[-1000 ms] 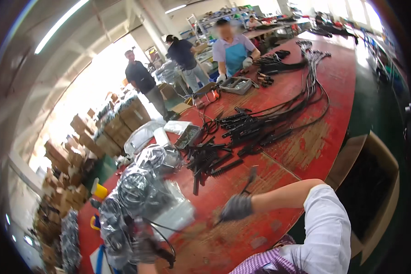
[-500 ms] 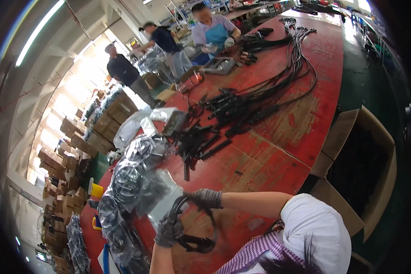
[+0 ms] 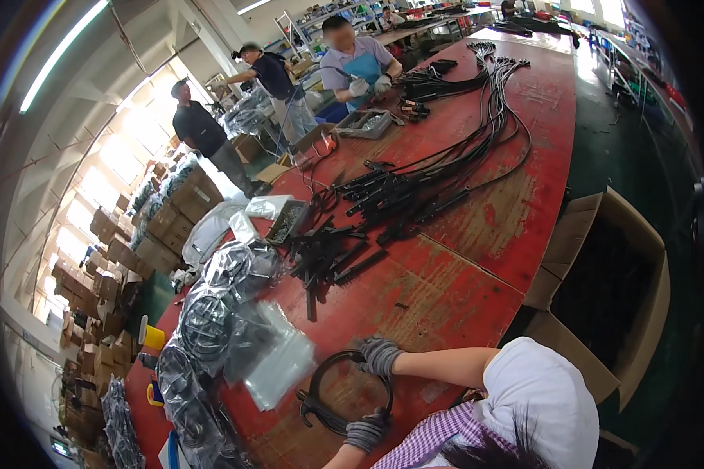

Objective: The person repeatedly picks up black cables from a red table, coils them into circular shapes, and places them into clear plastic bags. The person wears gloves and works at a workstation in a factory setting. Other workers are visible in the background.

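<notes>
Currently, the coil (image 3: 316, 382) is grasped by the right hand (image 3: 379, 357) (far side) and left hand (image 3: 368, 431) (near side), right of the clear bags (image 3: 280, 367). Loops are best kept even, ends tucked.

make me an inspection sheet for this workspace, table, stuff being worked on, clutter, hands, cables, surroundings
surface: red table, paint worn off in patches, a seam running across it
things in work: one black cable coil, held
clutter: clear plastic bags left of the coil, bagged coils further left, heap of black parts beyond
left hand: grey glove, closed on the coil's near side
right hand: grey glove, closed on its far side
cables: long dark cables fanned along the table's far half
surroundings: open carton at right, stacked cartons at left, co-worker in blue apron across the table
</notes>
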{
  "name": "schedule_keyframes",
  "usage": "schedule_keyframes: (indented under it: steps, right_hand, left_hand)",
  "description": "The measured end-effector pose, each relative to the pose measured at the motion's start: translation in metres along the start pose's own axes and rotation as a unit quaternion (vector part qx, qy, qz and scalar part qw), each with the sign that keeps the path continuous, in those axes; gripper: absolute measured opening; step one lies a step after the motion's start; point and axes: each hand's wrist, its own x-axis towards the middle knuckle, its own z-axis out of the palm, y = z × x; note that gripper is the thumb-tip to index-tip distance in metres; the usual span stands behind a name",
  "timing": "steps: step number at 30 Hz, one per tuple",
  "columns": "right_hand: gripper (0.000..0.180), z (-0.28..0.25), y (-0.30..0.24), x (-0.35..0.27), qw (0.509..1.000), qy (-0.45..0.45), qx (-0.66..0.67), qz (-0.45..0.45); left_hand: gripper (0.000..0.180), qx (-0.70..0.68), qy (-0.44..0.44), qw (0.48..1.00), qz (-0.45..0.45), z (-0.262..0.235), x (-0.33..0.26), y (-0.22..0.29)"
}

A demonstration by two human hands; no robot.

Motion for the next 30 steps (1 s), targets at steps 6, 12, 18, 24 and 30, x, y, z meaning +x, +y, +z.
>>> schedule_keyframes:
  steps: [6, 12, 18, 24, 30]
  right_hand:
    - [0.05, 0.049, 0.021, -0.011, 0.978, -0.053, -0.138, -0.148]
    - [0.048, 0.075, 0.003, -0.026, 0.968, -0.003, -0.198, -0.157]
    - [0.04, 0.076, 0.021, -0.015, 0.975, 0.072, -0.068, -0.197]
    - [0.04, 0.065, -0.001, -0.006, 0.978, 0.047, -0.007, -0.201]
    - [0.04, 0.059, 0.005, -0.023, 0.97, 0.004, -0.028, -0.241]
  left_hand:
    - [0.035, -0.054, 0.206, 0.969, 0.123, 0.002, -0.006, -0.009]
    - [0.078, -0.24, 0.306, 0.851, -0.354, 0.005, 0.01, -0.125]
    - [0.067, -0.307, 0.327, 0.869, -0.208, -0.021, 0.015, -0.083]
    - [0.069, -0.096, 0.278, 0.928, -0.23, -0.008, 0.038, -0.058]
    - [0.066, -0.172, 0.368, 0.88, -0.246, 0.032, 0.009, -0.084]
